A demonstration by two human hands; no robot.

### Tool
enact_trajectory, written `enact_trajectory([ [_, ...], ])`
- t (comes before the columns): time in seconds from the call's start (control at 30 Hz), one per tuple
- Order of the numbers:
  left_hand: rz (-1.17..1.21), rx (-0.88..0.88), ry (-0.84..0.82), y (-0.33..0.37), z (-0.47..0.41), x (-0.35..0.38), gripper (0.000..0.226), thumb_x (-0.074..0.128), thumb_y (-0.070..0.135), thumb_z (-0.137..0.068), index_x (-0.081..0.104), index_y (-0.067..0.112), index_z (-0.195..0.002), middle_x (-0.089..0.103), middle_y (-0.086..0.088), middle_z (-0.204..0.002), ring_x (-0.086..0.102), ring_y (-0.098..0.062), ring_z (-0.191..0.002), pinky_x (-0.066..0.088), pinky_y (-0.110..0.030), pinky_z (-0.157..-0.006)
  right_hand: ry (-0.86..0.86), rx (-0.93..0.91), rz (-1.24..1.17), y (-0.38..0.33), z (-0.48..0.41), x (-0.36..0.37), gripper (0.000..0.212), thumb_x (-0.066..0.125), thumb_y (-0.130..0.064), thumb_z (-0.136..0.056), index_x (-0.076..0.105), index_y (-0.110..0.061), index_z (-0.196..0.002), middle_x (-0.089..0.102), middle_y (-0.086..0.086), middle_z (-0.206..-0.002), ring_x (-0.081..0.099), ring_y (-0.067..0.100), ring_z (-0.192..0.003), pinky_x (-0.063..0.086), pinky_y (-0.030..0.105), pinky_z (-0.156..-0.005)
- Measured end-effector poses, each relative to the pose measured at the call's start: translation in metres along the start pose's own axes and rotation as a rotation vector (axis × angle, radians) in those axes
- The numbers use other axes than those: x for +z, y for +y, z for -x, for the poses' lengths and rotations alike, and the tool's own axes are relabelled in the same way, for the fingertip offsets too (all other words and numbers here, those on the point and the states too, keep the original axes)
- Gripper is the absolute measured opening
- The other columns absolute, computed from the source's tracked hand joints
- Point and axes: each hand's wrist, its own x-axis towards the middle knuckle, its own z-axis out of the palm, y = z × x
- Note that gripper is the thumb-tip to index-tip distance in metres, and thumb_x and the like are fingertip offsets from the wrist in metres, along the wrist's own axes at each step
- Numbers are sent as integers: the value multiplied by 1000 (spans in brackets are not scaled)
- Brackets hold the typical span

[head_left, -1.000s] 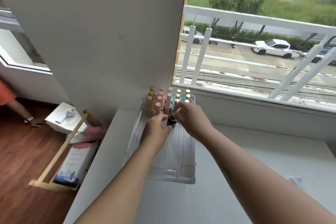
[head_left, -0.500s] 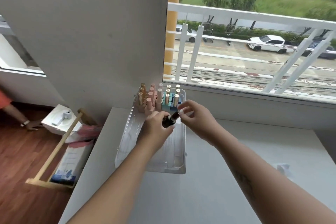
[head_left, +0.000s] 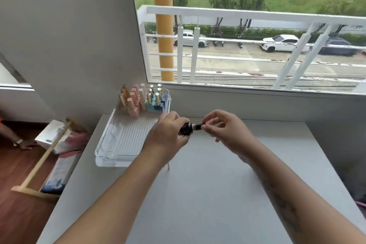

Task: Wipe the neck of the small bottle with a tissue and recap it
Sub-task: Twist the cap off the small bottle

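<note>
Head view: a person's two bare forearms reach out over a pale grey counter (head_left: 198, 194) set under a wide window that looks onto a white balcony rail and parked cars.
Counter: bare around the hands; no tissue can be seen anywhere on it in this view.
Tray: a clear ribbed plastic tray (head_left: 126, 140) sits at the counter's far left, against the wall, with rows of pastel, gold-capped polish bottles (head_left: 141, 98) upright at its far end.
Left hand: the left hand (head_left: 168, 134) is clenched around the body of the small bottle (head_left: 186, 129), held in the air above the counter, just beside the tray's right edge.
Right hand: the right hand (head_left: 225, 130) pinches the dark cap (head_left: 199, 126) between thumb and fingertips; its other fingers are curled loosely.
Bottle: dark, with a metallic band where cap meets body; its long axis lies nearly level, running left to right across the view, cap end pointing toward the right hand and slightly up.
Step in hand: apparently opening; the cap looks seated on the neck, so the wipe is not yet begun.
Next move: likely a twist of the cap while the left hand braces the body, then tipping the bottle upright so nothing runs out, and finding a tissue.
</note>
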Motion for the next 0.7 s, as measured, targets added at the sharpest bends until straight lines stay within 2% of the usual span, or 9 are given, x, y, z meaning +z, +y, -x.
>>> enact_trajectory([
  [0.1,9,0,-19,29,7,13,29,73,24,-86,70,17,-114,60,-4,-99,52,-25,-97,49,-42,-81,-4,-4,19,12,17,-29,14,74,-25,-84,68,-33,-95,63,-9,-90,56,5,-55,45,13,-48],
  [0.17,1,-7,-37,48,12,22,29,73,25,-86,69,18,-114,59,-2,-99,52,-24,-98,49,-42,-81,15,56,19,19,26,-44,18,72,-38,-85,65,-29,-99,68,-3,-88,61,9,-58,49,18,-50],
  [0.23,-16,-12,-44,65,18,31,30,73,25,-85,69,19,-114,59,-1,-99,51,-23,-98,50,-41,-79,1,121,41,27,34,-57,22,66,-43,-88,66,-21,-89,71,-1,-78,59,10,-54,49,22,-49],
  [0.3,-33,-22,-56,79,24,40,29,74,24,-85,69,20,-113,58,0,-99,50,-23,-98,50,-41,-78,-37,143,95,35,42,-69,24,64,-39,-91,66,-16,-82,71,-2,-73,57,10,-51,49,23,-49],
  [0.43,-46,-36,-71,100,36,56,25,74,23,-84,71,21,-108,59,-1,-98,51,-25,-96,48,-40,-78,-153,97,105,51,57,-92,8,70,-21,-87,67,-19,-95,66,-3,-83,59,10,-63,51,22,-51],
  [0.47,-44,-47,-72,104,39,60,24,74,23,-84,71,21,-108,58,0,-98,51,-25,-96,47,-39,-78,-172,100,90,54,60,-97,14,71,-22,-86,66,-22,-99,65,-3,-87,60,9,-67,51,21,-52],
  [0.53,-27,-77,-68,113,43,67,24,74,24,-84,71,21,-108,58,0,-97,51,-24,-95,48,-38,-77,-188,149,25,58,65,-104,25,71,-36,-86,65,-23,-106,68,-2,-94,64,12,-72,53,23,-55],
  [0.6,-4,-95,-67,118,46,72,25,75,24,-83,71,21,-107,58,-1,-96,50,-23,-94,48,-40,-78,-214,207,3,60,68,-106,28,62,-49,-89,68,-22,-98,71,2,-91,66,15,-67,53,25,-54],
  [0.7,10,-96,-82,125,52,81,24,76,24,-83,70,22,-107,57,2,-94,50,-21,-95,49,-38,-78,-232,200,70,69,73,-109,29,57,-45,-93,71,-21,-86,71,0,-77,62,13,-57,52,25,-53],
])
